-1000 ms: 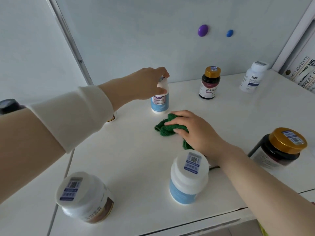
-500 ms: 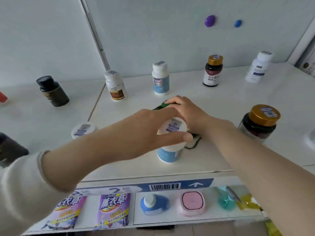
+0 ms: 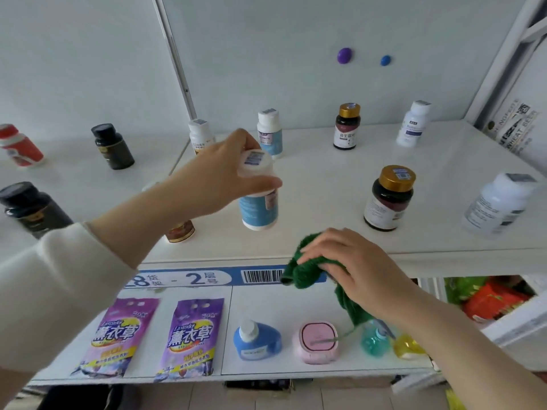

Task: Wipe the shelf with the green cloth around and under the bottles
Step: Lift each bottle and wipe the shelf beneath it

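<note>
My left hand (image 3: pixel 220 177) grips the white cap of a blue-labelled bottle (image 3: pixel 260 207) and holds it lifted above the white shelf (image 3: pixel 310 202). My right hand (image 3: pixel 355 263) holds the bunched green cloth (image 3: pixel 305 269) at the shelf's front edge; part of the cloth hangs down past the edge. Further back stand a small white and blue bottle (image 3: pixel 269 131), a white bottle (image 3: pixel 199 136), a gold-capped dark bottle (image 3: pixel 347 127) and a white bottle (image 3: pixel 413 124). A larger gold-capped dark bottle (image 3: pixel 389 198) stands right of centre.
A translucent white bottle (image 3: pixel 500 202) stands at the far right. Dark bottles (image 3: pixel 112 146) (image 3: pixel 29 208) and a red one (image 3: pixel 19 146) stand on the left shelf section. The lower shelf holds purple bags (image 3: pixel 189 335), a blue bottle (image 3: pixel 254 341) and a pink box (image 3: pixel 318 341).
My left hand has lifted the blue-labelled bottle off the shelf. My right hand has drawn the cloth from behind that bottle forward to the shelf's front edge.
</note>
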### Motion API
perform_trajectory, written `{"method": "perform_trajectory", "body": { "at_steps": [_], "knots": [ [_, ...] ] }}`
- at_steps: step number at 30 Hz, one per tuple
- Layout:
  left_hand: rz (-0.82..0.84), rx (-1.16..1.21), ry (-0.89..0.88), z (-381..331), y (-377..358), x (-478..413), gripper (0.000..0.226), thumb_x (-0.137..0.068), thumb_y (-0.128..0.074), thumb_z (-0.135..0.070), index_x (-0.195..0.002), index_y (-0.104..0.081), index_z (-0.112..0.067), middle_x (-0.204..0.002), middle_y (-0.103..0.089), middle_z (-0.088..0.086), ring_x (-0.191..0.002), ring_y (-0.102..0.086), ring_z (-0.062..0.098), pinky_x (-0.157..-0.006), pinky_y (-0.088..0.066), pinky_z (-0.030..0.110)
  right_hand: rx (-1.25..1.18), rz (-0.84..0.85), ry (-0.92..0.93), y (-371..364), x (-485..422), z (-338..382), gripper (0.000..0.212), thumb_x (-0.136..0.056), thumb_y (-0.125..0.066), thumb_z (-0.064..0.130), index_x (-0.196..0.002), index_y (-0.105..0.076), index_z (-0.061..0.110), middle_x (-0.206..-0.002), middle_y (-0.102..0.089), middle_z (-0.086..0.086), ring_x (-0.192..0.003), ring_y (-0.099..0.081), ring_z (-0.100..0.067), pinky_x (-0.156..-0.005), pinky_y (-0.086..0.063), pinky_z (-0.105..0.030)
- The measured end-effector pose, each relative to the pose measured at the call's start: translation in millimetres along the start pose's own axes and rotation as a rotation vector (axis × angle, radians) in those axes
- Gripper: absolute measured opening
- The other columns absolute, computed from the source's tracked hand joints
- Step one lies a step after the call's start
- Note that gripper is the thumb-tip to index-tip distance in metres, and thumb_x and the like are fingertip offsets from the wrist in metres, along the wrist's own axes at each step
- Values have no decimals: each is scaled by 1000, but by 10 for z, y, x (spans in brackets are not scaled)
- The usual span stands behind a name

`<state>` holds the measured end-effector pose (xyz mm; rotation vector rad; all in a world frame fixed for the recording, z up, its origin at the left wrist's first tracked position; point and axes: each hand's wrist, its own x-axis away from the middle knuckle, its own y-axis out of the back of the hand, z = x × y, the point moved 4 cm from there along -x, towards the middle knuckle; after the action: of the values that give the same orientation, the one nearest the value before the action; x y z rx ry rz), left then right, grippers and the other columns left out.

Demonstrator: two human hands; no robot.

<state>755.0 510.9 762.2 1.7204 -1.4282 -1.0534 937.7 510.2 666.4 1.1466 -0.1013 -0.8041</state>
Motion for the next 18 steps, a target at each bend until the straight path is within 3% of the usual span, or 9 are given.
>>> {"method": "perform_trajectory", "body": {
  "at_steps": [2,5,7,10,15,18],
  "knots": [
    [18,8,-16,-9,-119,-32,47,-74,-63,-47,-110,-44,-22,-97,-52,-5,-77,-50,13,-59,-36,20,-184,-18,-123,109,138,-2,38,-89,-49,5,-94,-63,39,-96,-61,22,-95,-57,1,-84,-40,-7],
    [35,16,-15,-46,-226,-91,50,-77,-62,-45,-116,-44,-19,-100,-51,-3,-74,-49,11,-57,-33,13,-385,-135,-307,267,315,-46,41,-91,-49,8,-92,-60,47,-97,-64,27,-94,-56,12,-77,-38,1],
    [46,43,-21,-88,-289,-139,50,-78,-62,-44,-117,-43,-18,-100,-50,-3,-70,-48,6,-55,-33,13,-495,-257,-436,382,411,-108,40,-91,-49,11,-90,-60,49,-91,-68,25,-89,-61,8,-75,-43,-4],
    [45,69,-11,-144,-390,-160,50,-79,-63,-41,-117,-43,-17,-102,-49,-2,-81,-50,17,-64,-36,21,-616,-406,-570,587,552,-214,34,-91,-50,14,-89,-62,45,-90,-70,17,-88,-65,-2,-78,-49,-22],
    [33,161,94,-118,-552,-144,48,-81,-61,-37,-121,-40,-21,-110,-50,1,-90,-48,20,-76,-35,28,-847,-586,-631,910,728,-466,32,-91,-50,15,-80,-69,39,-79,-73,19,-74,-68,3,-57,-51,-12],
    [-161,121,6,-263,-504,-56,65,-73,-59,-48,-130,-39,-24,-136,-47,4,-116,-47,21,-94,-35,31,-952,-614,-665,1014,755,-615,28,-90,-51,16,-87,-71,34,-85,-75,11,-79,-70,-6,-62,-53,-21]
  ]
}}
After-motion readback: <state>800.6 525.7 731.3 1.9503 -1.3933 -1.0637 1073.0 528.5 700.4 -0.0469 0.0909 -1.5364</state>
